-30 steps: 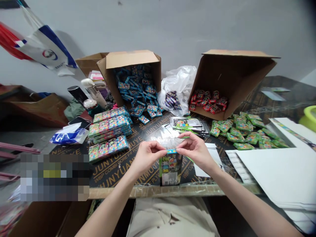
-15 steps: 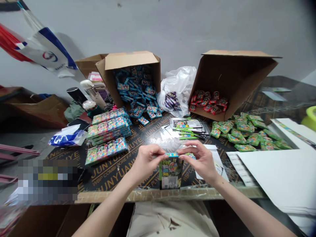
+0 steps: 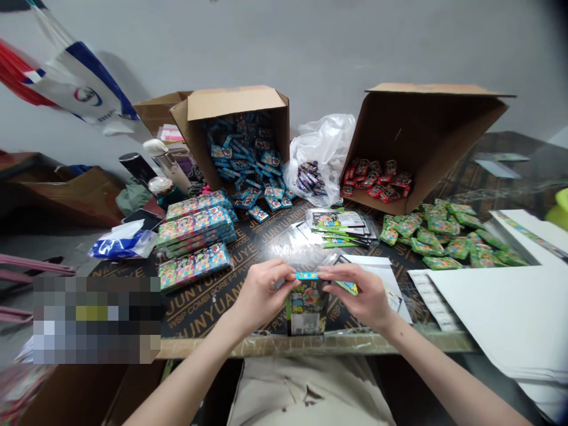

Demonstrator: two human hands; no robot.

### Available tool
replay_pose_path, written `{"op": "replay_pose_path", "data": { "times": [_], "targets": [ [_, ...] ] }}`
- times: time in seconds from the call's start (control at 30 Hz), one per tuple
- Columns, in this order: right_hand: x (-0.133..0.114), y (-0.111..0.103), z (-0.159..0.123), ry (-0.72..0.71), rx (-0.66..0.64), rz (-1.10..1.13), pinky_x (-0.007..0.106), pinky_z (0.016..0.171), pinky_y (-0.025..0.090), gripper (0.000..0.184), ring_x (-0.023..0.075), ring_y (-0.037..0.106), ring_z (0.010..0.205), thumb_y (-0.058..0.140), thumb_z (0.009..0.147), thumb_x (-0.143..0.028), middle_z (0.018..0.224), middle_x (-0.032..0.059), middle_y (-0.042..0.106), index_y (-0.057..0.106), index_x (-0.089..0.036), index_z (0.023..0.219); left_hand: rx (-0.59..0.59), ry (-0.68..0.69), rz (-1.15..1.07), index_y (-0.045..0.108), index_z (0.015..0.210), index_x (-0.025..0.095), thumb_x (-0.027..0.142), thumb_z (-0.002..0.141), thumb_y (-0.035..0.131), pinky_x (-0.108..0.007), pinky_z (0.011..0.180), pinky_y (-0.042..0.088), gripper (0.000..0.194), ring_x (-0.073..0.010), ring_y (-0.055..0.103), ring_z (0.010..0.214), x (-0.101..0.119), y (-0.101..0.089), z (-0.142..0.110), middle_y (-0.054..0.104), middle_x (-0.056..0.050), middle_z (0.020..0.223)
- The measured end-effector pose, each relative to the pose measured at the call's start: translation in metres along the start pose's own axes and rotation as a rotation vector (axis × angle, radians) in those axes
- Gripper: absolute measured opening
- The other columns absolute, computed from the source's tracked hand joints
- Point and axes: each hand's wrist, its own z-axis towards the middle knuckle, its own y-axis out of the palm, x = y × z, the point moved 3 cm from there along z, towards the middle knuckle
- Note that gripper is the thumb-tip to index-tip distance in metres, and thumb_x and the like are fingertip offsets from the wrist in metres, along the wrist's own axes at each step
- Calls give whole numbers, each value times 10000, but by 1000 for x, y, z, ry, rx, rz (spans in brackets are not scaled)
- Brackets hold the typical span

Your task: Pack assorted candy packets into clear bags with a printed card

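Note:
A dark printed bag [image 3: 307, 305] with a green left edge stands upright between my hands, close to the table's front edge. Along its top lies the narrow side of a small blue packet [image 3: 307, 276]. My left hand [image 3: 270, 290] pinches the bag's upper left corner, thumb and fingers pressed together. At the upper right corner, my right hand [image 3: 360, 296] grips the bag the same way, its fingers reaching over the blue packet's end. How far the packet sits inside the bag's mouth is hidden by my fingers. Behind my hands lies a pile of similar flat printed bags [image 3: 339, 222].
Blue packets [image 3: 248, 160] spill from a tilted carton [image 3: 237, 105]; another carton [image 3: 426, 136] holds red packets [image 3: 377, 177]. Purple packets [image 3: 310, 177] lie in a clear plastic bag [image 3: 331, 133]. Green packets [image 3: 446, 234] are heaped right, beside white sheets [image 3: 497, 302]. Wrapped multicoloured packs [image 3: 195, 266] are stacked left.
Both hands keep their grip on the bag, which stays in nearly the same place. The view has shifted slightly; my right fingers lie a little flatter over the top edge.

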Motion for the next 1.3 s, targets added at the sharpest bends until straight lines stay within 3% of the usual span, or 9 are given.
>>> {"op": "replay_pose_path", "data": {
  "times": [0.07,0.17,0.33,0.57,0.8,1.0,1.13,1.23,1.3],
  "targets": [
    [-2,-1,-3,-77,-48,-88,366,854,492,259,203,618,969,594,775,-145,1022,39,665,598,-260,1008,-18,40,72,669,852,173,194,833,496,-233,606,413,175,-130,543,670,0,4,-2,594,-55,755],
    [-4,-8,4,11,-125,-34,363,837,480,272,197,622,931,585,791,-188,966,39,674,566,-250,1055,-8,107,127,672,953,202,185,847,464,-229,600,404,234,-131,535,698,2,9,-5,573,-65,809],
    [-21,-28,40,90,50,-173,352,816,406,95,177,553,832,572,804,-279,823,32,604,581,-199,855,64,23,28,695,833,184,151,813,515,-226,581,401,184,-120,532,652,1,13,-2,564,-41,736],
    [-25,4,67,198,-461,-87,250,705,375,164,137,504,780,582,781,-311,767,5,567,572,-165,708,230,-73,-142,621,611,144,121,696,636,-241,619,433,90,-132,579,649,0,9,1,611,-30,674],
    [-15,19,67,349,-556,57,212,583,372,167,104,501,627,569,763,-290,662,-13,560,551,-147,679,251,-9,-59,588,639,138,148,694,615,-245,628,426,62,-132,564,662,6,12,-2,586,-39,709],
    [-2,23,66,375,-499,58,191,483,321,160,77,447,527,590,726,-261,573,-28,522,519,-149,636,299,-61,-8,566,595,148,225,725,634,-232,598,410,165,-123,546,620,0,20,-1,576,-29,668],
    [6,26,63,464,-347,270,175,451,328,228,76,453,471,628,680,-237,525,-78,489,460,-194,828,302,-190,-94,590,675,156,260,714,648,-227,605,425,126,-134,565,655,-7,23,-1,601,-22,701],
    [25,8,63,526,-236,326,215,516,417,269,108,533,535,560,734,-268,598,-56,557,418,-223,958,222,-382,-369,615,868,156,307,691,672,-239,634,468,239,-158,609,715,-24,35,-10,657,-35,807],
    [48,-20,61,501,-85,139,280,621,465,261,145,584,685,517,764,-293,787,13,617,442,-224,1004,98,-449,-530,625,920,144,314,720,644,-261,681,489,264,-179,630,767,-34,41,-21,681,-53,870]
  ]
}}
